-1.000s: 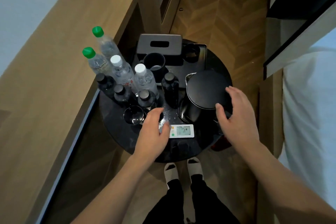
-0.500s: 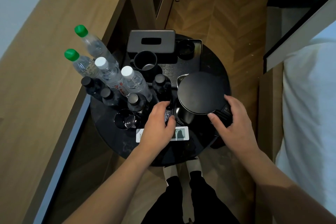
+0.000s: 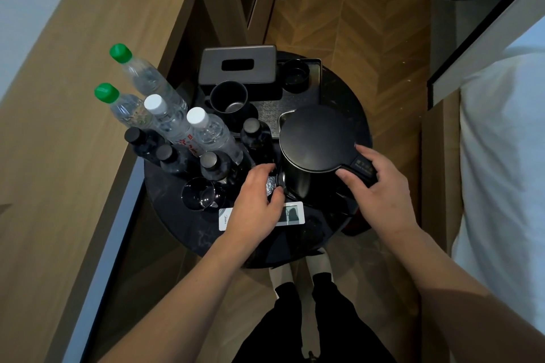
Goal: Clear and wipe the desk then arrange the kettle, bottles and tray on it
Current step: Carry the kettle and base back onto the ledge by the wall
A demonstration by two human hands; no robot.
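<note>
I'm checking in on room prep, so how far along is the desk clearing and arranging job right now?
Nothing looks finished: the wooden desk is bare, with no cloth in view. The kettle, water bottles and tray all sit on the round black table. In hand: the right hand grips the kettle handle, and the left hand is at its base. Wiping and arranging remain.

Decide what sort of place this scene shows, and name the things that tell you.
Probably a hotel room: a bed with white bedding beside a small round table holding a guest kettle, water bottles and a tissue box.
</note>
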